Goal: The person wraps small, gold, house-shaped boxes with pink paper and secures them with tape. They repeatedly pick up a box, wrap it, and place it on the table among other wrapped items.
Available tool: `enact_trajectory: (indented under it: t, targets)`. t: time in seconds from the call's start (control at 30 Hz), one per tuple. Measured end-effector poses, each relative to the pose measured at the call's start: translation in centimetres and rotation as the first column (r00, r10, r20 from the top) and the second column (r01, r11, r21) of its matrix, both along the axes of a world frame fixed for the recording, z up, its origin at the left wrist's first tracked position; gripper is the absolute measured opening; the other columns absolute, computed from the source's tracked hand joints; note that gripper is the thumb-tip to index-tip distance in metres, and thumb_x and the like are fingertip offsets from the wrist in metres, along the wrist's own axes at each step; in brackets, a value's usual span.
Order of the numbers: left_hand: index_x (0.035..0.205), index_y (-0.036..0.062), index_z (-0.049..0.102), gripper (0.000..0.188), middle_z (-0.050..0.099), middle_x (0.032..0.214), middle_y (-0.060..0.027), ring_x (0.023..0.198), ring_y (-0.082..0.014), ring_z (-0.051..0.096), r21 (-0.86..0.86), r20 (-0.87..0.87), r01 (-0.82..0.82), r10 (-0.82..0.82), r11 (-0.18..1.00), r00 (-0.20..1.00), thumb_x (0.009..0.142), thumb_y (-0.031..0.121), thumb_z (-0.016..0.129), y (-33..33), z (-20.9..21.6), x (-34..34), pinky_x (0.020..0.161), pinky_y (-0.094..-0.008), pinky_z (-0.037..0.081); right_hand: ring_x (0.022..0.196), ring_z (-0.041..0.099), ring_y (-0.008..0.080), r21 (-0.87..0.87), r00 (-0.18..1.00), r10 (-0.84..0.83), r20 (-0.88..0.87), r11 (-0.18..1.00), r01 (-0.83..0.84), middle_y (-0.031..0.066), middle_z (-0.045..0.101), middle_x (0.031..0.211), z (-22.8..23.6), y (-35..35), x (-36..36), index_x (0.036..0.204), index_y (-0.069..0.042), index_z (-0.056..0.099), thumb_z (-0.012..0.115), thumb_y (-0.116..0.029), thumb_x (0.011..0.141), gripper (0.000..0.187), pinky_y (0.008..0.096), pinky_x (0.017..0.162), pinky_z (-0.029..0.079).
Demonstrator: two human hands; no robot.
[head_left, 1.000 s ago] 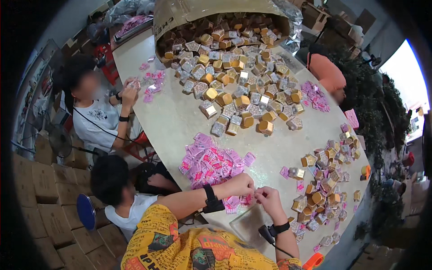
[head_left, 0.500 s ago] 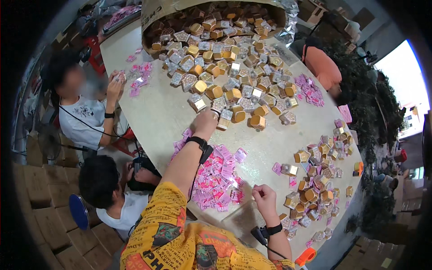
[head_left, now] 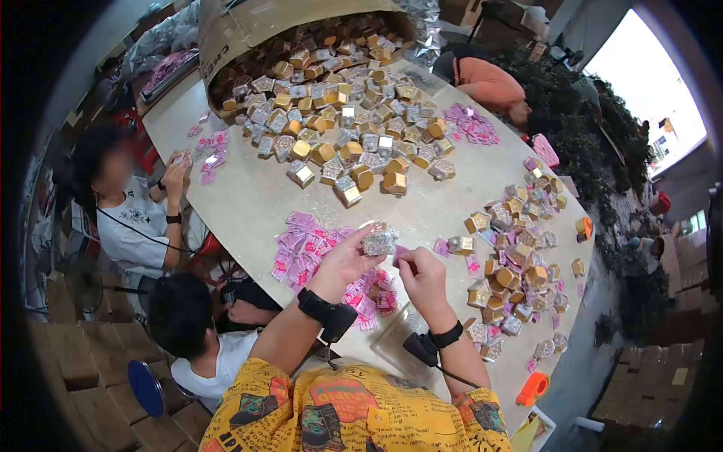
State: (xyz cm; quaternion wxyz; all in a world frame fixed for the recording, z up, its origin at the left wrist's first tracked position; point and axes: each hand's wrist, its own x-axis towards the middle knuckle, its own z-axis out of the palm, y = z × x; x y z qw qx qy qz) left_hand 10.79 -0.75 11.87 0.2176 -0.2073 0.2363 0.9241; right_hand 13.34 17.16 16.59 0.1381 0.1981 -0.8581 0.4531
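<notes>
My left hand is closed around a small faceted container, its clear, glittery side facing up. Close beside it, my right hand pinches a small pink card between thumb and fingers, and the card's edge is near the container. Under and left of my left hand spreads a heap of pink cards. Farther off, a large pile of gold-and-clear containers spills across the table. At the right lies another group of containers mixed with pink cards.
A big cardboard box lies on its side at the far end, open toward me. Two people in white shirts sit along the left edge; one in orange leans in at the far right. An orange tape dispenser is near the right edge.
My left hand has come back from the far pile with a container in it. My right hand has moved up and left toward it, with a pink card now showing in its fingers.
</notes>
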Motion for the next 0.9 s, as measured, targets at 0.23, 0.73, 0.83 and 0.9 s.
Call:
enact_trajectory:
  t: [0.23, 0.73, 0.83, 0.9]
  targets:
    - [0.118, 0.0069, 0.059, 0.028, 0.065, 0.113, -0.0084, 0.100, -0.0214, 0.064, -0.006, -0.019, 0.010, -0.010, 1.000, 1.000, 0.097, 0.025, 0.054, 0.6, 1.5, 2.1, 0.080, -0.0374, 0.055, 0.064, 0.058, 0.0331, 0.123, 0.991, 0.034, -0.128, 0.992, -0.019, 0.0154, 0.056, 0.073, 1.9, 1.2, 1.5, 0.080, -0.001, 0.057, 0.064, 0.002, 0.073, 0.010, 0.0401, 0.058, 0.047]
    - [0.120, 0.0076, 0.058, 0.030, 0.064, 0.113, -0.0071, 0.096, -0.0190, 0.065, -0.109, -0.106, 0.030, -0.042, 0.994, 0.993, 0.095, 0.024, 0.056, 1.0, 3.0, 3.8, 0.075, -0.0359, 0.058, 0.067, 0.058, 0.0326, 0.160, 0.984, 0.074, -0.160, 0.986, -0.049, 0.0145, 0.056, 0.073, 3.0, 1.1, 2.7, 0.079, -0.002, 0.057, 0.063, -0.001, 0.076, 0.007, 0.0402, 0.060, 0.048]
    - [0.121, 0.0069, 0.056, 0.030, 0.064, 0.112, -0.0071, 0.096, -0.0197, 0.065, -0.184, -0.148, -0.006, -0.022, 0.983, 0.989, 0.095, 0.022, 0.056, 1.3, 3.3, 4.1, 0.074, -0.0369, 0.058, 0.067, 0.058, 0.0326, 0.188, 0.988, 0.069, -0.140, 0.981, -0.042, 0.0146, 0.056, 0.073, 3.1, 1.2, 2.8, 0.078, -0.002, 0.056, 0.063, -0.002, 0.076, 0.008, 0.0402, 0.061, 0.048]
    - [0.121, 0.0067, 0.055, 0.029, 0.064, 0.111, -0.0071, 0.097, -0.0200, 0.065, -0.264, -0.161, -0.035, -0.008, 0.964, 0.987, 0.095, 0.020, 0.056, 1.8, 4.0, 4.3, 0.075, -0.0382, 0.058, 0.065, 0.059, 0.0313, 0.213, 0.980, 0.062, -0.191, 0.977, -0.020, 0.0142, 0.056, 0.071, 2.9, 1.2, 2.7, 0.078, -0.001, 0.057, 0.064, 0.000, 0.075, 0.007, 0.0393, 0.059, 0.047]
